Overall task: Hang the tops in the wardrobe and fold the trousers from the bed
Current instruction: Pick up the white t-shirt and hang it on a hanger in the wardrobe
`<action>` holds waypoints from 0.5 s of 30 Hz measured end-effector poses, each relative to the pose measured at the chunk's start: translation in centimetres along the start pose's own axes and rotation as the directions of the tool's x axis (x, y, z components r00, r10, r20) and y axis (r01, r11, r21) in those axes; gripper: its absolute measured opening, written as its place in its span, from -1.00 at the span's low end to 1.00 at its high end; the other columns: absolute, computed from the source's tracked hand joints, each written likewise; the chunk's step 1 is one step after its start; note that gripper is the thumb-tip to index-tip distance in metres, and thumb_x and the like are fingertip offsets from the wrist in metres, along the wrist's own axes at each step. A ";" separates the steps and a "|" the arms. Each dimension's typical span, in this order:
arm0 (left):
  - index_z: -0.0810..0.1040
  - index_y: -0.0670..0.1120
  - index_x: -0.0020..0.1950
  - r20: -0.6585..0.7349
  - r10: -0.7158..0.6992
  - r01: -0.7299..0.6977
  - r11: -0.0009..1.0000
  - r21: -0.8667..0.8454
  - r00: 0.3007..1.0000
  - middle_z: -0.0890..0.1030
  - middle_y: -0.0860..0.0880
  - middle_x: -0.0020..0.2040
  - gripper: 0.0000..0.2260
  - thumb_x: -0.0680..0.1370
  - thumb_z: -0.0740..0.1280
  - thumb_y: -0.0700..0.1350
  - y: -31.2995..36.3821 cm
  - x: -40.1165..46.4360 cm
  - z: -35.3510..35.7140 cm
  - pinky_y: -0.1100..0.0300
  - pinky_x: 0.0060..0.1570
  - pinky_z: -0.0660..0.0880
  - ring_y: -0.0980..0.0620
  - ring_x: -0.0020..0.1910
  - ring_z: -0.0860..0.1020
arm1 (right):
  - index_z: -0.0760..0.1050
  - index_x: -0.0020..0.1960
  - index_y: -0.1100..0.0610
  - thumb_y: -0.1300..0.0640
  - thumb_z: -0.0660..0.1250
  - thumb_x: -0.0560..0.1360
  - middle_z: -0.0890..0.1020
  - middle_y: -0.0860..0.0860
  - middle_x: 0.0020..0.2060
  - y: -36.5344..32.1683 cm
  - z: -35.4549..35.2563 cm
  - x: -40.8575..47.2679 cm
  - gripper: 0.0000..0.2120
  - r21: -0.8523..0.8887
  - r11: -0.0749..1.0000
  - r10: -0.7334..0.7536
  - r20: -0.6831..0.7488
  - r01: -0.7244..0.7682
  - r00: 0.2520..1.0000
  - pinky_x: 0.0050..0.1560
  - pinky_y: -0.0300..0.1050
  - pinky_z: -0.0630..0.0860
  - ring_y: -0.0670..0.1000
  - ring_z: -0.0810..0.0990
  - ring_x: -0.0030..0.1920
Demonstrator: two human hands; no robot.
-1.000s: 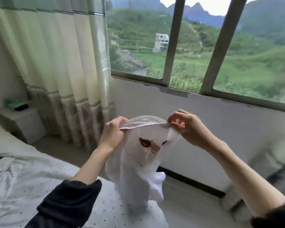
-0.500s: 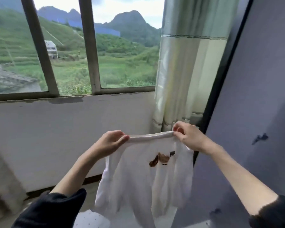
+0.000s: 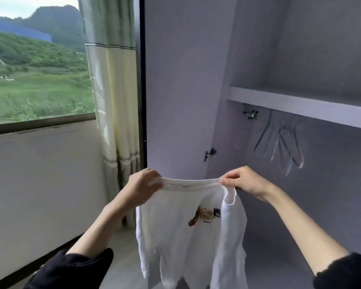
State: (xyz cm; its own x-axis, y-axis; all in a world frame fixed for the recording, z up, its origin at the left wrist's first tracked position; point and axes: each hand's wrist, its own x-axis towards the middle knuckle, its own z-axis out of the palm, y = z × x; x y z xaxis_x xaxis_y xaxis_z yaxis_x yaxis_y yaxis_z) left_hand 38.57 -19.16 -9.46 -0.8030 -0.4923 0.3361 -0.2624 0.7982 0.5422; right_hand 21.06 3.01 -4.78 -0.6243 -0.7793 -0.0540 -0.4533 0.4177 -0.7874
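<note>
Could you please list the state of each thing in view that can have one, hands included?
white top: held up by its neckline, hanging unfolded, not yet on a hanger.
left hand: pinches the neckline's left end.
right hand: pinches the neckline's right end.
wardrobe: open, inside visible.
hangers: hanging bare below the shelf.
curtain: drawn aside beside the window.

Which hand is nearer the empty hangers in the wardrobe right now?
Right. The right hand holds the white top just below-left of the hangers; the left hand grips its other end, further left.
</note>
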 end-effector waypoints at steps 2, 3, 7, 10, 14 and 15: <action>0.62 -0.10 0.03 -0.029 0.073 -0.071 0.996 0.061 0.997 0.60 -0.03 -0.03 -0.85 0.50 0.38 -0.10 2.2 1.1 1.9 0.11 0.09 0.34 -0.07 0.01 0.55 | 0.60 0.03 0.36 0.30 0.32 0.51 0.62 0.34 -0.01 1.8 -1.7 -0.9 -0.84 -0.029 1.000 0.006 -0.069 -0.008 0.998 -0.05 -0.08 0.44 0.06 0.50 -0.13; 0.63 -0.10 0.02 -0.037 0.102 -0.100 0.994 0.050 0.994 0.61 -0.02 -0.05 -0.86 0.49 0.39 -0.10 3.3 1.8 2.7 0.09 0.10 0.35 -0.07 0.00 0.56 | 0.60 0.02 0.37 0.32 0.31 0.51 0.62 0.34 -0.02 2.6 -2.5 -1.2 -0.85 -0.064 0.998 0.004 -0.107 -0.011 0.994 -0.10 -0.16 0.43 0.04 0.49 -0.14; 0.64 -0.11 -0.05 0.015 0.134 -0.132 0.986 -0.105 0.991 0.63 0.00 -0.15 -0.89 0.50 0.38 -0.10 6.9 5.5 6.4 0.25 -0.09 0.36 -0.04 -0.08 0.57 | 0.62 -0.02 0.29 0.33 0.28 0.50 0.67 0.17 -0.10 5.9 -5.5 -1.4 -0.85 -0.195 0.977 0.034 -0.252 -0.085 0.967 -0.09 -0.16 0.48 -0.02 0.55 -0.14; 0.64 -0.12 -0.04 0.059 0.192 -0.187 0.979 -0.079 0.980 0.65 -0.03 -0.08 -0.89 0.50 0.35 -0.12 8.2 8.5 8.8 0.20 -0.06 0.40 -0.08 -0.04 0.57 | 0.64 -0.06 0.14 0.29 0.24 0.49 0.62 -0.02 -0.21 8.2 -7.0 -1.1 -0.79 -0.336 0.922 0.083 -0.314 -0.192 0.946 -0.25 -0.28 0.42 -0.07 0.53 -0.18; 0.61 -0.04 -0.03 0.203 0.288 -0.305 0.951 0.057 0.936 0.63 -0.01 -0.03 -0.87 0.51 0.31 -0.05 8.5 12.8 12.7 0.18 -0.13 0.35 -0.09 -0.02 0.55 | 0.60 -0.09 0.11 0.36 0.14 0.45 0.60 0.08 -0.11 12.0 -8.7 0.6 -0.70 -0.428 0.804 0.215 -0.439 -0.414 0.872 -0.10 -0.09 0.48 0.10 0.52 -0.01; 0.60 -0.03 0.00 0.262 0.293 -0.330 0.937 0.111 0.920 0.62 -0.02 -0.01 -0.87 0.51 0.30 -0.04 8.4 13.6 13.8 0.18 -0.15 0.33 -0.10 -0.01 0.54 | 0.59 -0.07 0.13 0.38 0.14 0.45 0.59 0.10 -0.05 12.9 -8.8 1.1 -0.70 -0.422 0.786 0.235 -0.473 -0.452 0.849 -0.08 -0.08 0.47 0.13 0.51 0.04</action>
State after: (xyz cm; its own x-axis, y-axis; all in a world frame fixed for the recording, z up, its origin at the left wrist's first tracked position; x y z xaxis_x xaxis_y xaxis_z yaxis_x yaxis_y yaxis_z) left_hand 18.00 -14.34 -10.97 -0.9553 -0.1277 0.2665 -0.0399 0.9492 0.3120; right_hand 8.90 11.61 -9.56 -0.9373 -0.3433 0.0597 -0.3428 0.8774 -0.3357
